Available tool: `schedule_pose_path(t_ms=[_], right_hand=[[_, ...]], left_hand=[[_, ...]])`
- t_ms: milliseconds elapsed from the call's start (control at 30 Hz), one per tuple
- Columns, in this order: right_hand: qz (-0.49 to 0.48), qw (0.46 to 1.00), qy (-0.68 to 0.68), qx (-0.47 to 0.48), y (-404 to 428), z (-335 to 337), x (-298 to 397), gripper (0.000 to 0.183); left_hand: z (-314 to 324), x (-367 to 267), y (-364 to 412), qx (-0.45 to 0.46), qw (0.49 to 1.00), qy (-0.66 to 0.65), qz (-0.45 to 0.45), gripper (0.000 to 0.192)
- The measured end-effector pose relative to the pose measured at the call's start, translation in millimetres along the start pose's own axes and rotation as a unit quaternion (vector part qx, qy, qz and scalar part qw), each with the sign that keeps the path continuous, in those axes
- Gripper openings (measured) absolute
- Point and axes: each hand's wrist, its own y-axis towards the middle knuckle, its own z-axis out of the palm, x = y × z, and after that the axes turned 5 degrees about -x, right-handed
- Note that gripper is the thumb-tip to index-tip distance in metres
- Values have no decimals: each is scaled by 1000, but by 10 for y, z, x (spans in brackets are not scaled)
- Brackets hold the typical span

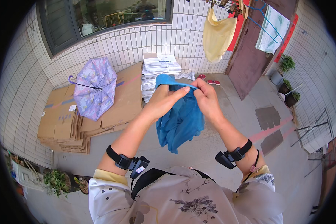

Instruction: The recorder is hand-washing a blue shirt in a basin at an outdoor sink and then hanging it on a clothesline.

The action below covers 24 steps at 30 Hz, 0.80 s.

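In front of my chest hangs a blue garment [180, 123] of thin cloth, its band-like upper edge raised and its folds hanging loose. My left hand [165, 100] grips the near side of that edge, with the fingers inside the opening and the thumb stretched along the band. At the right end of the band, my right hand [206, 96] pinches the cloth between thumb and bent fingers. The fingertips of my left hand are hidden by the cloth.
Flattened cardboard [123, 95] leans by the tiled wall, with an open umbrella [95, 88] on it. Beside it stands a paper stack [159, 67]. Yellow cloth [218, 36] and a towel [273, 30] hang overhead. Red shoes [213, 82] and potted plants [292, 98] sit near the door [249, 67].
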Motion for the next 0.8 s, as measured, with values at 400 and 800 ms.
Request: schedule_pose_path(t_ms=[400, 800], right_hand=[[-235, 937, -232, 116, 388, -484, 568, 17], [-291, 881, -336, 161, 625, -1126, 1027, 16]], left_hand=[[-74, 1140, -97, -184, 929, 275, 168, 34], [-357, 1056, 348, 81, 990, -116, 20, 26]])
